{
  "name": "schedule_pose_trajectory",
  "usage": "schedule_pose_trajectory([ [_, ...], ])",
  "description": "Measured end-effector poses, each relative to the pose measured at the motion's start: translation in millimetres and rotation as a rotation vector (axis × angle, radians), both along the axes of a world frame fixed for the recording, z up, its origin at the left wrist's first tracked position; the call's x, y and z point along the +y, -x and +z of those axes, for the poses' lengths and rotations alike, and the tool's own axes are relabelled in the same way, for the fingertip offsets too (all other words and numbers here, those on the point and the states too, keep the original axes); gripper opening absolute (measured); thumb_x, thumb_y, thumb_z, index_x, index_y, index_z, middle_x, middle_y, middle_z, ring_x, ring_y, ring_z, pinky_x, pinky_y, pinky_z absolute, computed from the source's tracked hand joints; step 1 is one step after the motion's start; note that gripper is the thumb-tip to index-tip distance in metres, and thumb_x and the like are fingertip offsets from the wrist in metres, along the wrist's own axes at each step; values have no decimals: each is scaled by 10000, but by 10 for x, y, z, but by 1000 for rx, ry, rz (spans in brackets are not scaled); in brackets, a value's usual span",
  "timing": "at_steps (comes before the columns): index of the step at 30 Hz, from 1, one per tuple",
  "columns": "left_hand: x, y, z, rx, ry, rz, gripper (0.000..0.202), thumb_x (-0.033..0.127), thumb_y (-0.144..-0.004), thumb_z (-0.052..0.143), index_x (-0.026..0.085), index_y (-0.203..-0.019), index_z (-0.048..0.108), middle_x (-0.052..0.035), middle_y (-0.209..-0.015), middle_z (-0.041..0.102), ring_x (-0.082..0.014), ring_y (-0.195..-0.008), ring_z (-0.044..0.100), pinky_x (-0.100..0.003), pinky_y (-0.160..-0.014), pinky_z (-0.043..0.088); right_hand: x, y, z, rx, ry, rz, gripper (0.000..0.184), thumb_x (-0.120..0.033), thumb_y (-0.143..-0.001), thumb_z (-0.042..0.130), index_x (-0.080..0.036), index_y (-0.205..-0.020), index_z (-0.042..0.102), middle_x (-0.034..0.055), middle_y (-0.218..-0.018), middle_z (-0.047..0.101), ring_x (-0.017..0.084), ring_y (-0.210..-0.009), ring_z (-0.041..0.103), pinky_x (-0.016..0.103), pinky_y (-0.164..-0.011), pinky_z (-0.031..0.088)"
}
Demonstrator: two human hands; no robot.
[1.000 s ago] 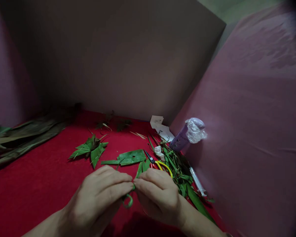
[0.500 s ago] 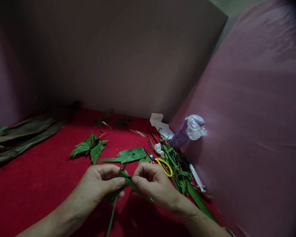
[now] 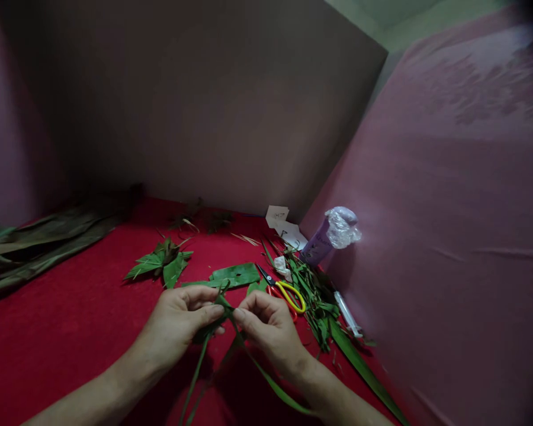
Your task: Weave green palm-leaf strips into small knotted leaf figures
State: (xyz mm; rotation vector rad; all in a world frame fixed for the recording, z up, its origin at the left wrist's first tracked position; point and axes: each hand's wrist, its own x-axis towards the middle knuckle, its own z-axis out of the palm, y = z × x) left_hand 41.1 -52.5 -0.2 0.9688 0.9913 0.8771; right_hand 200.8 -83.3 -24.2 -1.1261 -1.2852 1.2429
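The work in the hands appears to be in its middle part, neither at the beginning nor complete. In the lower centre of the frame, a green leaf piece [image 3: 222, 303] is held above the red cloth [image 3: 84, 337]. The left hand [image 3: 177, 319] grips it between the thumb and the bent fingers, and the right hand [image 3: 270, 324] pinches at its right edge with thumb and forefinger; whether the right fingertips take the piece itself or only a strip, one cannot tell. A small crossing or fold seems to be made already at the top of the piece, but a long strip [image 3: 278, 387] hangs to the lower right and a thin strip [image 3: 198, 370] to the lower left, so these ends are not yet fastened or trimmed. At left of centre lies a leaf bundle [image 3: 175, 269] with pointed tips, apart from the hands. Just above the hands, a flat leaf piece [image 3: 234, 274] lies unused for now, and the scissors [image 3: 288, 294] rest untouched beside the heap of cut leaves [image 3: 311, 290], at right of centre.
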Motion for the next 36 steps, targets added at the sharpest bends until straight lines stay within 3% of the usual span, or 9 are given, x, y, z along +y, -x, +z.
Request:
schedule_pose_trajectory([
  [10,19,-18,-48,20,-19,38,296,255,-492,799,142,-716,642,22,-504,655,-154,-455,622,-247,-477,473,19,21,-76,-22,-3,-4,299,-408,-767,614,-154,-659,499,-65,-508,424,46,-430,329,166,-399,265],
  [15,61,-11,-93,19,-25,-25,311,280,-522,802,150,-756,644,16,-579,675,-150,-506,630,-253,-526,478,53,-9,-54,-41,26,-12,314,-416,-723,647,-150,-632,509,-67,-496,408,43,-411,322,164,-370,234],
  [18,63,-3,-97,30,-91,-82,279,335,-614,756,151,-804,665,-7,-675,696,-132,-581,625,-216,-538,453,58,-44,-31,-19,58,-42,315,-414,-721,647,-151,-623,506,-73,-485,398,41,-402,306,165,-366,219],
  [23,14,-21,-149,25,-6,-220,282,393,-643,728,132,-710,645,-35,-587,694,-132,-520,622,-190,-479,420,79,-87,-57,20,8,-61,318,-390,-700,673,-145,-599,498,-75,-474,402,41,-425,295,175,-406,224],
  [27,11,-29,-235,13,60,-251,287,388,-641,732,126,-665,618,-89,-670,732,-164,-567,663,-227,-544,476,83,-98,-104,39,20,-37,322,-390,-693,681,-145,-597,496,-73,-484,407,41,-437,301,177,-415,223],
  [36,35,-34,-268,-19,66,-281,251,341,-673,726,121,-740,627,-82,-676,734,-143,-580,661,-210,-557,482,78,-111,-160,85,41,-21,314,-410,-712,664,-147,-631,512,-69,-480,415,44,-424,290,183,-410,222],
])
